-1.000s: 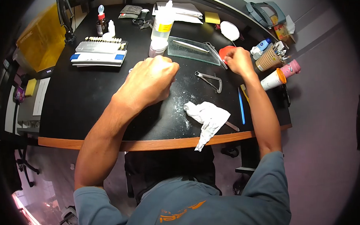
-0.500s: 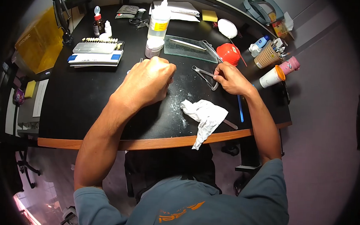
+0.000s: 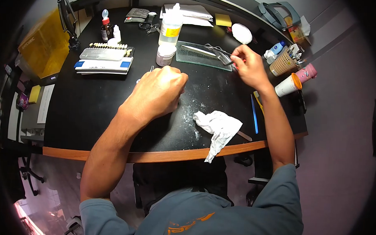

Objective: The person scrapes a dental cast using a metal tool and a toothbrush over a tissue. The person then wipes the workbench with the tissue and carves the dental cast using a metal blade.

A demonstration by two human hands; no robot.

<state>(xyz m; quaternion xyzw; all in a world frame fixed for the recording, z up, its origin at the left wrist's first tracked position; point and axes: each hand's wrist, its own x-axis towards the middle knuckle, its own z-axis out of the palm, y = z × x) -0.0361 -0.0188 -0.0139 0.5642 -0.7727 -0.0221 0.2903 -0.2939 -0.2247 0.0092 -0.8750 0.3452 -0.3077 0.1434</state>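
My left hand [image 3: 161, 89] is closed in a fist above the middle of the black desk. What it holds, if anything, is hidden under the fingers. A thin metal tip [image 3: 152, 69] shows just beyond its knuckles. My right hand [image 3: 249, 68] pinches a small metal caliper [image 3: 224, 56], which hangs over the right end of a glass slab [image 3: 192, 57]. On the slab lies a slim pointed tool [image 3: 194, 49]. A white jar [image 3: 165, 55] stands past my left hand. White powder [image 3: 192, 121] and a crumpled white cloth [image 3: 219, 127] lie nearer to me.
A clear bottle [image 3: 170, 29] stands behind the jar. At left are a tooth shade guide [image 3: 105, 52] and small bottles [image 3: 105, 29]. A woven pen holder [image 3: 282, 62] and an orange-lidded cup [image 3: 287, 85] stand at right, with a blue stick [image 3: 254, 115] nearer the wooden edge [image 3: 174, 155].
My right hand has lifted the caliper away from me, from the desk to over the glass slab. It now covers most of the red bowl. My left hand stays closed.
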